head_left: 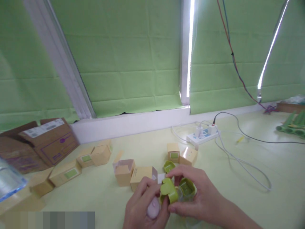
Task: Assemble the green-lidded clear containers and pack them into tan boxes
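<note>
My left hand (143, 206) and my right hand (195, 197) meet at the bottom centre, above a pale green table (274, 178). Between their fingers is a small green plastic piece (168, 190) with a hinged lid, and a second green piece (187, 187) sits under my right fingers. A pale pink rounded object (153, 208) rests in my left palm. Just behind the hands lie a small tan carton (141, 175), an open tan carton (124, 171) and another green cap (168, 166).
Several more tan cartons (68, 173) lie scattered to the left, beside a brown cardboard box (51, 140). A white power strip (202, 135) with cables (245, 165) lies at the back right. Green tubes (292, 125) sit far right. Green blinds cover the windows behind.
</note>
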Action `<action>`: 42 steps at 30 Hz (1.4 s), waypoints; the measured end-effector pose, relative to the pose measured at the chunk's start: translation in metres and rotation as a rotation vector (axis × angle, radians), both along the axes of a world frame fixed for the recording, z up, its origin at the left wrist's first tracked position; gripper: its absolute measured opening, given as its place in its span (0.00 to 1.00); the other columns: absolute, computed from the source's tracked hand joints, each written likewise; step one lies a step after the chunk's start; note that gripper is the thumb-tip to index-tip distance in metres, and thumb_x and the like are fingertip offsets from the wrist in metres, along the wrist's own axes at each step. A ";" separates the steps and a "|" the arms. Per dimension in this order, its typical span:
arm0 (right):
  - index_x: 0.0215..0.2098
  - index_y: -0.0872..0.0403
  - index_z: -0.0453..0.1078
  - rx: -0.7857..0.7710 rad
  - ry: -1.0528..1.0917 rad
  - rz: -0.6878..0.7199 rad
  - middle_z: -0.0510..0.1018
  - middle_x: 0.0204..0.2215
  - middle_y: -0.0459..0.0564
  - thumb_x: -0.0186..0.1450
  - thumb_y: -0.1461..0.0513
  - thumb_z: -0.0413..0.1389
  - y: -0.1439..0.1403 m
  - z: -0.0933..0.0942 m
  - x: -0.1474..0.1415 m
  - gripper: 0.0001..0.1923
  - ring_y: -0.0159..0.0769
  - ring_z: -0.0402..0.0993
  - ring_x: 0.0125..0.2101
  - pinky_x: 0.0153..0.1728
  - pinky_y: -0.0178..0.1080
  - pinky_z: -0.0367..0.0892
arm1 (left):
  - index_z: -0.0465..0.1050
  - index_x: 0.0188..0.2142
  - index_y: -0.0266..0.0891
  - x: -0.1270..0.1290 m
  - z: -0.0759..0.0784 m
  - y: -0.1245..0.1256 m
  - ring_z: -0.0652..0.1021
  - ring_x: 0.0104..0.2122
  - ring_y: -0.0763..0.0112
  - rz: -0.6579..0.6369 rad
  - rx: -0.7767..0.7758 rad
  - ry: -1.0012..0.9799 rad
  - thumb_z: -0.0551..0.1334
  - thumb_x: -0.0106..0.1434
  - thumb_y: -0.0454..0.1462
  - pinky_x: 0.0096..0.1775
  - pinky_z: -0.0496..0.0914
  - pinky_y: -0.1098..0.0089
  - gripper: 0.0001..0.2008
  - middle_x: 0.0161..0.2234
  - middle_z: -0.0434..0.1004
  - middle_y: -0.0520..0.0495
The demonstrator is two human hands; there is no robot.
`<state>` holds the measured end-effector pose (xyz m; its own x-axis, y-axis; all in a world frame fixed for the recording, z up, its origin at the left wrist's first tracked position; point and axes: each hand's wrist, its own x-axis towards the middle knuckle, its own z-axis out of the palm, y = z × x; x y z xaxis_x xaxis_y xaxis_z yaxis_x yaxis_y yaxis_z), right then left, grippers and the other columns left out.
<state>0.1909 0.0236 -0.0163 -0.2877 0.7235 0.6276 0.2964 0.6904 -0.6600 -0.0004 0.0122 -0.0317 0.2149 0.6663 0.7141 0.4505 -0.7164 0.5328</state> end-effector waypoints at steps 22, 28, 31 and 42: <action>0.45 0.53 0.73 -0.067 0.049 -0.002 0.79 0.33 0.48 0.53 0.62 0.66 0.002 0.004 0.003 0.20 0.38 0.75 0.31 0.34 0.39 0.70 | 0.73 0.32 0.43 0.001 0.018 -0.009 0.75 0.24 0.71 0.280 0.007 -0.068 0.60 0.59 0.33 0.30 0.69 0.73 0.04 0.25 0.74 0.55; 0.44 0.52 0.70 -0.168 0.028 -0.035 0.77 0.36 0.49 0.54 0.63 0.66 0.003 0.005 0.002 0.20 0.39 0.74 0.35 0.37 0.41 0.71 | 0.71 0.33 0.42 -0.003 0.027 -0.009 0.67 0.14 0.75 0.379 -0.277 -0.341 0.60 0.62 0.43 0.18 0.61 0.75 0.07 0.18 0.71 0.59; 0.44 0.52 0.68 -0.207 -0.001 0.006 0.75 0.37 0.48 0.53 0.65 0.66 0.000 0.005 -0.003 0.21 0.39 0.73 0.36 0.38 0.41 0.71 | 0.70 0.36 0.42 -0.003 0.024 -0.008 0.61 0.11 0.76 0.316 -0.370 -0.410 0.60 0.63 0.45 0.15 0.55 0.76 0.10 0.13 0.61 0.63; 0.41 0.51 0.67 -0.097 -0.004 -0.013 0.72 0.34 0.45 0.57 0.71 0.51 -0.004 0.008 0.002 0.15 0.37 0.69 0.35 0.37 0.38 0.63 | 0.72 0.30 0.41 0.003 0.032 -0.013 0.71 0.18 0.74 0.305 -0.312 -0.378 0.64 0.60 0.42 0.22 0.65 0.76 0.08 0.22 0.73 0.57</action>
<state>0.1925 0.0193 -0.0084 -0.2803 0.7844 0.5533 0.3079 0.6195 -0.7221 0.0029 -0.0008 0.0001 -0.2516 0.8497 0.4634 0.3488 -0.3670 0.8624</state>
